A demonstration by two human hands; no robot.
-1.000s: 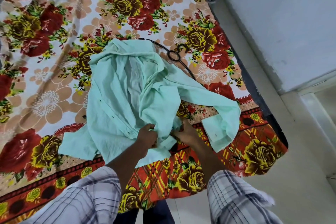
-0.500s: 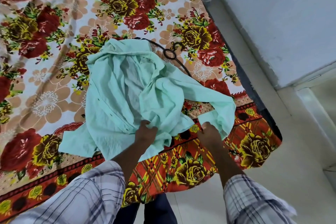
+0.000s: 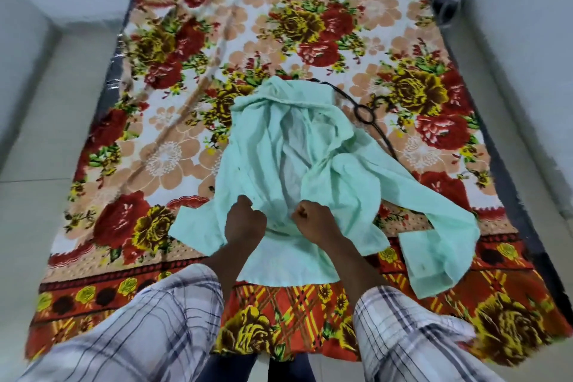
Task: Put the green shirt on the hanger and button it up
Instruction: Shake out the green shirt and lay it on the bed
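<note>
Gripping the green shirt [image 3: 328, 170] by its open front edges, left hand [image 3: 245, 220] and right hand [image 3: 313, 219] both curled tight, the right brought in from the sleeve side. Lying on the floral bedspread [image 3: 173, 149], over the black hanger [image 3: 364, 112].

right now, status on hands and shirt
Grip on green shirt front: left hand, right hand. Shirt open, unbuttoned, on floral bedspread. Partly under it: black hanger.

Nothing readable is showing: no text, label, brand, number or sign is appearing legibly on any surface in view.
</note>
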